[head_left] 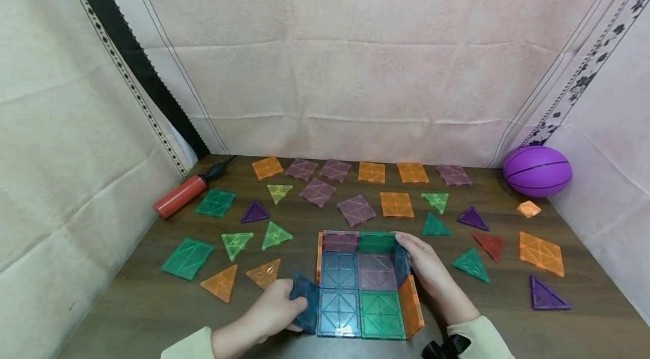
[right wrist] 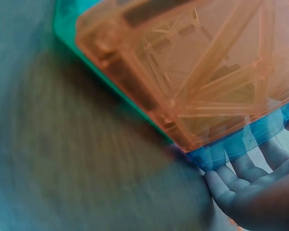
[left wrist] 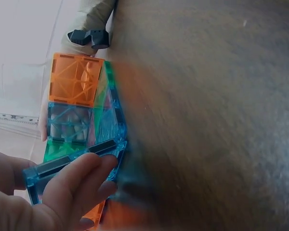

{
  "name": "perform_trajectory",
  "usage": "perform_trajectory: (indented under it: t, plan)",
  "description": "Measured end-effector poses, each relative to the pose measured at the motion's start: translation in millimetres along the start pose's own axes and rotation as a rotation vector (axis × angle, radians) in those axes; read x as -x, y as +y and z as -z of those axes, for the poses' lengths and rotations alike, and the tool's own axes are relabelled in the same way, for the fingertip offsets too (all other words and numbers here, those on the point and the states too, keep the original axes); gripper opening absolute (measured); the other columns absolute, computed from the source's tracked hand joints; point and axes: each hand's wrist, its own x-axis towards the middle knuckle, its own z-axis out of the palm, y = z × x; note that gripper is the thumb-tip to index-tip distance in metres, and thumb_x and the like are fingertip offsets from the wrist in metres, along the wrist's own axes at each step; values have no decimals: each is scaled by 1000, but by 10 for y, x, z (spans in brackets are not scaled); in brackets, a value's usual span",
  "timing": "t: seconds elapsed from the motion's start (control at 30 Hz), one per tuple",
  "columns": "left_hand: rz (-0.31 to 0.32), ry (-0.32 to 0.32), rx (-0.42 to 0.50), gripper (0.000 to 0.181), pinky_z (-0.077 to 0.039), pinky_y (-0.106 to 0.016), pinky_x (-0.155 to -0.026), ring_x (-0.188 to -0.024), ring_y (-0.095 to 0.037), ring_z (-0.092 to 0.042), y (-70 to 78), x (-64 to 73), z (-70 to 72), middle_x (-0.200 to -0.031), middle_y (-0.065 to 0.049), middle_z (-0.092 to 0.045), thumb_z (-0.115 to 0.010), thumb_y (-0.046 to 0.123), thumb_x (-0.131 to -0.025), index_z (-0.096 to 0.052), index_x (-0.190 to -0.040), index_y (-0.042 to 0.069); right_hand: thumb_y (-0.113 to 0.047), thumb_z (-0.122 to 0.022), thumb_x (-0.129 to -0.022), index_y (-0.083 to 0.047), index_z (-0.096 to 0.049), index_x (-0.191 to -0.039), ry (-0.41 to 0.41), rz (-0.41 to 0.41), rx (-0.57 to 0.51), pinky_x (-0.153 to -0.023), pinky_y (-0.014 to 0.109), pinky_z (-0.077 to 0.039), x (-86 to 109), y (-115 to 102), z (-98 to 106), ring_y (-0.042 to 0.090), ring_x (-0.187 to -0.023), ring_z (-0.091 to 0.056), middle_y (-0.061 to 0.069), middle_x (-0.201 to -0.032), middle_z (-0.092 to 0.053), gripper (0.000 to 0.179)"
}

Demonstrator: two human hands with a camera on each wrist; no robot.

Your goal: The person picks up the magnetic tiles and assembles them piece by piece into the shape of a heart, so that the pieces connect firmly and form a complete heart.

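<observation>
In the head view, a box of see-through magnetic tiles (head_left: 377, 271) stands near the table's front, its floor made of blue, purple and green squares. My left hand (head_left: 276, 308) pinches a blue square tile (head_left: 306, 302) upright beside the box's front-left floor square. Close up, the left wrist view has that blue tile (left wrist: 58, 166) between thumb and fingers. My right hand (head_left: 424, 263) rests along the outside of the right wall, fingers against its blue tile (right wrist: 241, 142). In front of that one, an orange wall tile (head_left: 410, 305) leans outward.
Loose square and triangle tiles lie across the table, including an orange triangle (head_left: 265, 273) near my left hand and a teal triangle (head_left: 471, 265) right of my right hand. A red pump (head_left: 180, 195) lies back left; a purple ball (head_left: 537, 171) sits back right.
</observation>
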Motion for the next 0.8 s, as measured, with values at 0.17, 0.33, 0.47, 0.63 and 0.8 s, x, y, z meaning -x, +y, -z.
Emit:
perform_trajectory:
  t: [0.17, 0.33, 0.47, 0.63, 0.8]
  plan:
    - [-35, -1, -56, 13, -57, -36, -59, -72, -23, -67, 48, -4, -64, -81, -11, -63, -50, 0, -89, -59, -95, -7, -38, -42, -103, 2, -41, -142, 7, -1, -4, -93, 24, -41, -7, -6, 0, 12, -116, -49, 15, -141, -46, 57]
    - [-49, 1, -138, 30, -56, -37, -57, -62, -23, -67, 60, -49, -110, -94, -26, -66, -58, 9, -89, -58, -107, -15, -38, -41, -103, 3, -38, -144, -1, -5, 2, -102, 33, -36, 4, -3, -5, 22, -127, -43, 18, -145, -41, 58]
    - [-37, 9, -214, 69, -57, -41, -68, -56, -25, -67, 54, -84, -127, -100, -36, -64, -63, 23, -90, -36, -133, -24, -37, -41, -103, 4, -35, -145, -5, -5, 1, -108, 41, -30, 9, 2, -5, 28, -133, -36, 21, -148, -36, 59]
    - [-65, 19, -260, 78, -56, -38, -67, -52, -23, -65, 61, -102, -151, -91, -28, -68, -66, 34, -89, -35, -137, -21, -37, -41, -103, 3, -36, -145, 2, -7, 0, -107, 37, -32, 1, 3, -8, 25, -131, -39, 20, -148, -38, 58]
    - [-73, 19, -223, 78, -55, -34, -57, -55, -23, -66, 63, -108, -160, -117, -32, -61, -67, 37, -90, -38, -137, -18, -38, -41, -103, 3, -37, -144, 3, -5, 3, -104, 34, -35, 5, 2, -7, 23, -128, -42, 20, -146, -40, 58]
